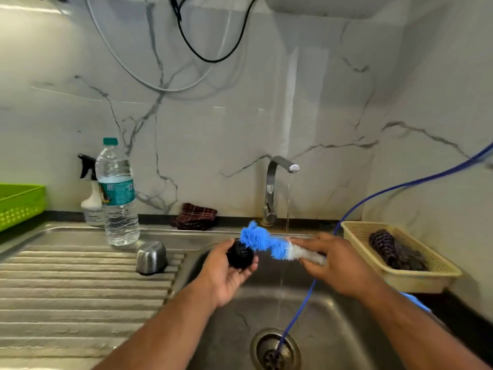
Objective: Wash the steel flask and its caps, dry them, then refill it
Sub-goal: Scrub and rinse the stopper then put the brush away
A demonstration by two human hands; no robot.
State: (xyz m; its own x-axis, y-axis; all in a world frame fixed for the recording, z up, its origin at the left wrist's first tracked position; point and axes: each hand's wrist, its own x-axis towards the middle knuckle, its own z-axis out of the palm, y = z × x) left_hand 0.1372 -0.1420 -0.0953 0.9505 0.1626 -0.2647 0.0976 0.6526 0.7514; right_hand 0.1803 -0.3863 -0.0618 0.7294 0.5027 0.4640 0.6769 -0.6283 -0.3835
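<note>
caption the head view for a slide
Left hand holds black cap, right hand grips blue brush, over the sink.

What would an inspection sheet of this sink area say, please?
Surface: steel sink, tap running; ridged drainboard.
Job's things: black cap, brush head against it; steel cap on drainboard; flask not seen.
Clutter: bottle, spray bottle, cloth, green tray, basket holding scrubber.
Hands: left hand holds black cap; right hand holds brush.
Cables: blue hose into drain; black cable and grey cable on wall.
Surroundings: marble wall.
</note>
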